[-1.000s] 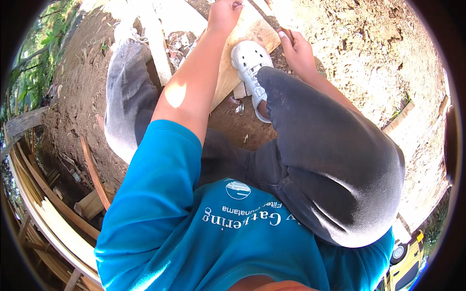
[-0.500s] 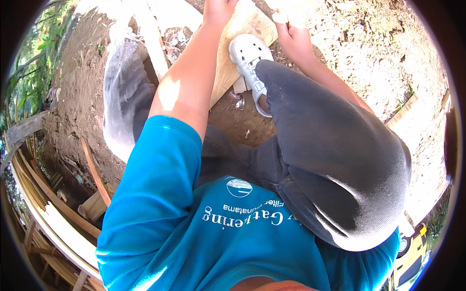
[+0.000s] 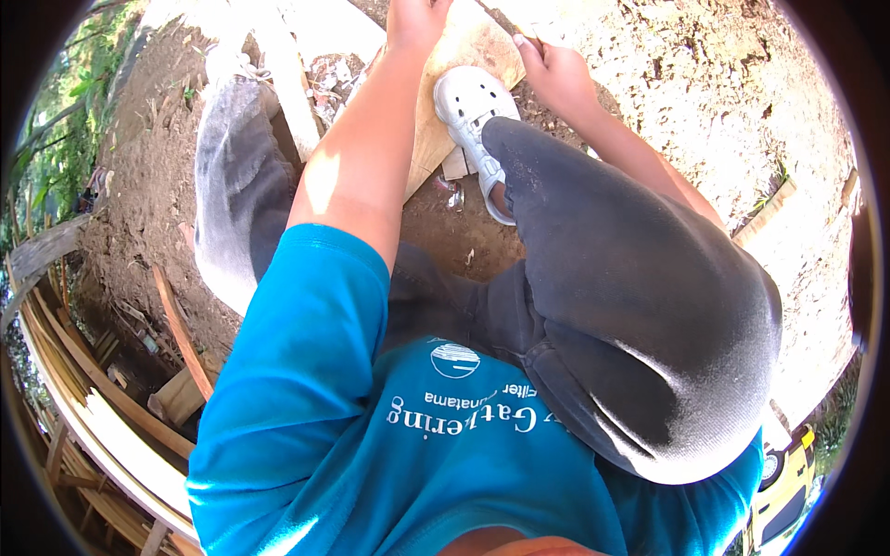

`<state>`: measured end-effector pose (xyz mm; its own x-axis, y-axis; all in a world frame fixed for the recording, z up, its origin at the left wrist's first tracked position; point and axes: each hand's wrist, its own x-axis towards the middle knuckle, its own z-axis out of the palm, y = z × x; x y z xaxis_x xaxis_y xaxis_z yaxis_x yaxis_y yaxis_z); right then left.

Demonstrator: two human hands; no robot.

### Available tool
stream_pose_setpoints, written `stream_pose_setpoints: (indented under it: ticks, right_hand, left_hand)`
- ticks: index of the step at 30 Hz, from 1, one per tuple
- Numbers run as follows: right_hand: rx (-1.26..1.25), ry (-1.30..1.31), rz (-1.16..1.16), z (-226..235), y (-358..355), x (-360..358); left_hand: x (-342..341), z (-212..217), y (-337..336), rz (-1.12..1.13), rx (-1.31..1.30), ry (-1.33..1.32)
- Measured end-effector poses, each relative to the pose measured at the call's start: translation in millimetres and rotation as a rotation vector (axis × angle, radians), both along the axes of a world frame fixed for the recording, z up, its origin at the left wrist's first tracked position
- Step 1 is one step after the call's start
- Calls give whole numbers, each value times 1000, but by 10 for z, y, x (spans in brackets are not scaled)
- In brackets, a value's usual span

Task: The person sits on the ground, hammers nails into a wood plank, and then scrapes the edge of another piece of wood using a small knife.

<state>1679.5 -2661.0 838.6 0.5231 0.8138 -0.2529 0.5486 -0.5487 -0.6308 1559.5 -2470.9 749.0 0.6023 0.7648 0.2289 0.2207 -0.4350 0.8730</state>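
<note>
My left hand (image 3: 416,23) is at the upper edge, partly cut off, its visible fingers curled over the wooden board (image 3: 454,56). What they hold, if anything, is out of sight. To the right of the board my right hand (image 3: 562,82) is closed, thumb pressed against the fingers. Something thin and brownish appears by the thumb, too small to name. A white clog (image 3: 475,97) on my right foot rests against the board's right side, holes showing on its top.
Another pale plank (image 3: 287,79) slants beside my left leg (image 3: 239,185), with small scraps (image 3: 332,83) next to it. Dry soil (image 3: 686,83) spreads to the right. Long timber strips (image 3: 111,435) are stacked at lower left. A yellow vehicle (image 3: 786,482) shows at lower right.
My right hand has shifted slightly left, and its thumb tip is lower. The left forearm has moved a little to the right. My right knee and clog have drifted slightly left in view.
</note>
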Motion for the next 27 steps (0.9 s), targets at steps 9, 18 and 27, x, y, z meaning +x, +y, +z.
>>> stream_pose_setpoints:
  ticks: [9, 18, 27]
  right_hand:
    - [-102, 19, -48, 121, 11, -5]
    - [-4, 0, -66, 139, 33, -53]
    - [21, 112, -105, 151, 94, -62]
  left_hand:
    - [17, -11, 15, 21, -3, 38]
    - [-20, 18, -10, 31, 19, 23]
    - [-105, -34, 9, 62, 26, 81]
